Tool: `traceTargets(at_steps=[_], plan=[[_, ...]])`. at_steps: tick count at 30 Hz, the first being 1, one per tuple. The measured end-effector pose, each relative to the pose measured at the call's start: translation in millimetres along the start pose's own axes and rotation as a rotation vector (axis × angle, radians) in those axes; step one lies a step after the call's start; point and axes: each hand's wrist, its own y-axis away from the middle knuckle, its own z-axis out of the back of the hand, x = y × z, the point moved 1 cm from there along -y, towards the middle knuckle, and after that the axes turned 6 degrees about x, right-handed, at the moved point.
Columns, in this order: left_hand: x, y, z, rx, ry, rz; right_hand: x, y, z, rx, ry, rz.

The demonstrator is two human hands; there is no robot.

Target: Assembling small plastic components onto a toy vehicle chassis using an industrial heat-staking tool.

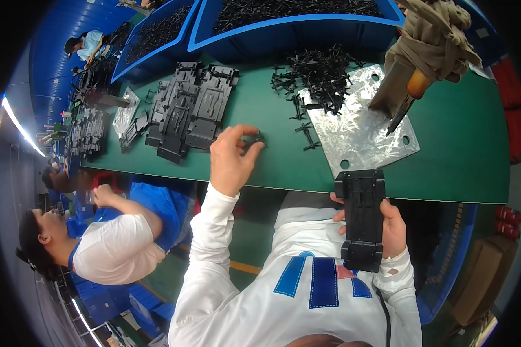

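Observation:
My right hand (394, 230) grips a long black plastic toy-car chassis (363, 217), held upright in front of me at the table's near edge. The fingers wrap behind it and are partly hidden. Over the green table, my left hand (231, 161) curls thumb and forefinger about a small dark plastic part (257, 139), whose exact shape is blurred. Several more black chassis (194, 110) lie stacked just beyond this hand. A heap of small black axle-like parts (324, 72) sits farther right, with a loose one (308, 137) near the heap.
A silvery foil-covered plate (367, 139) lies on the green table (463, 133). Above it hangs a soldering iron (411, 95), its mount wrapped in cloth (431, 40). Blue bins (298, 37) of black parts line the back. A co-worker (113, 248) sits at left.

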Motion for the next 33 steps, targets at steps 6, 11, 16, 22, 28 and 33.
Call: traceTargets(at_steps=[6, 11, 16, 22, 28, 33], plan=[[1, 8, -1, 0.080, 0.378, 0.085, -2, -8, 1, 0.090, -0.162, -0.033], [-21, 26, -1, 0.306, 1.097, 0.097, -11, -16, -4, 0.048, -0.208, -0.054], [-42, 34, -3, 0.345, 1.226, 0.117, -12, -22, -7, 0.174, -0.210, -0.108], [-52, 38, -11, 0.391, 1.259, 0.098, -8, -16, -1, 0.243, -0.181, -0.097], [-55, 37, -10, 0.449, 1.411, 0.145, 18, -8, 11, 0.233, 0.023, -0.183], [-55, 41, -10, 0.453, 1.500, 0.159, 34, -10, -15, -0.002, 0.319, -0.057]])
